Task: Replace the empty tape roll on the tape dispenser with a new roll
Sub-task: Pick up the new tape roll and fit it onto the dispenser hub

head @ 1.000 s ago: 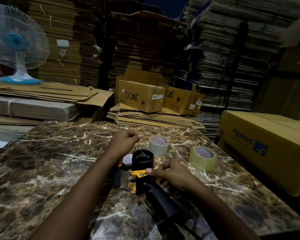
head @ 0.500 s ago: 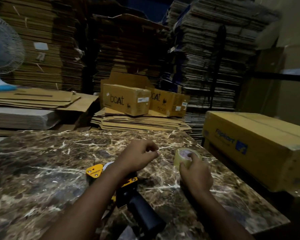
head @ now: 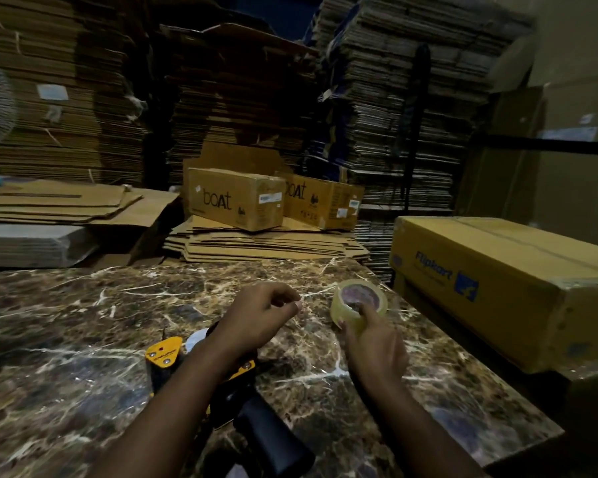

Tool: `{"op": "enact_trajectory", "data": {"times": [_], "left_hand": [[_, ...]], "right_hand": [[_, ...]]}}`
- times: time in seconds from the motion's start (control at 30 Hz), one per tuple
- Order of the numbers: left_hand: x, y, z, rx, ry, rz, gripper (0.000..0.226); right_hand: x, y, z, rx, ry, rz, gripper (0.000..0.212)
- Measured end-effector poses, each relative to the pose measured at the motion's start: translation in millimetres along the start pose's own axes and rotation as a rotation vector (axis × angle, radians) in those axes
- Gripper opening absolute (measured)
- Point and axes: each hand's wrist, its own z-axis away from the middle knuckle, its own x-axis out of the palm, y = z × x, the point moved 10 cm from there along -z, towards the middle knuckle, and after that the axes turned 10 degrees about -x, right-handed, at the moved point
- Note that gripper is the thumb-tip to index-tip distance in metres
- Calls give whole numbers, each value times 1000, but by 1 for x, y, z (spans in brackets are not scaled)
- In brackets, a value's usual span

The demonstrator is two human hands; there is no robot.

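Tape dispenser lies on its side low in the frame, left of centre, on the marbled desk, its black handle pointing toward the bottom edge; the left forearm crosses over it and hides the hub, so whether an old core is on it cannot be told. The new roll, clear tape on a printed core, sits tilted at centre right near the desk's far right corner, with the right hand closed on it, one finger hooked into the core and the thumb on the outer wrap. The left hand, at centre, has its fingers pinched nearly together; if they grip a tape end, it is too fine to see.

Risks, biggest first: the roll could slip toward the desk edge just beyond it, since only two digits hold it. The loose dispenser could skid when the roll is pushed on. A freed tape end could stick back on itself.

Containers: the large yellow box at right and the two brown boxes at upper centre are shut, contents unseen.
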Motion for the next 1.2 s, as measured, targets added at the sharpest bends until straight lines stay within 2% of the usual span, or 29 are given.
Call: {"op": "enact_trajectory", "data": {"times": [0.1, 0.2, 0.3, 0.37, 0.43, 0.5, 0.7, 0.8, 0.97, 1.1, 1.2], "left_hand": [[-7, -1, 0, -18, 65, 72, 14], [-21, -8, -3, -49, 169, 140, 18], [-41, -19, -5, -121, 252, 220, 31], [-52, -27, -9, -188, 250, 246, 28], [-56, -36, -13, -268, 162, 344, 19], [-61, -46, -15, -337, 96, 422, 23], [-87, -81, -5, -481, 169, 405, 22], [-98, -98, -4, -506, 216, 383, 31], [-109, -104, 2, -517, 307, 401, 34], [-118, -105, 8, -536, 417, 335, 38], [-112, -104, 4, -520, 353, 325, 42]], "right_hand": [[-6, -13, 2, -100, 41, -64, 41], [-7, -34, 3, -280, 42, -150, 50], [-9, -59, 4, -466, 28, -220, 46], [-8, -76, 4, -572, 1, -247, 45], [-7, -94, 3, -675, -8, -297, 50], [-3, -114, 3, -788, -33, -320, 47], [15, -162, -1, -1005, -139, -277, 47], [25, -178, -6, -1037, -187, -325, 52], [39, -191, -12, -936, -224, -564, 61], [46, -195, -2, -918, -226, -692, 77], [54, -193, -3, -839, -195, -651, 86]]}}
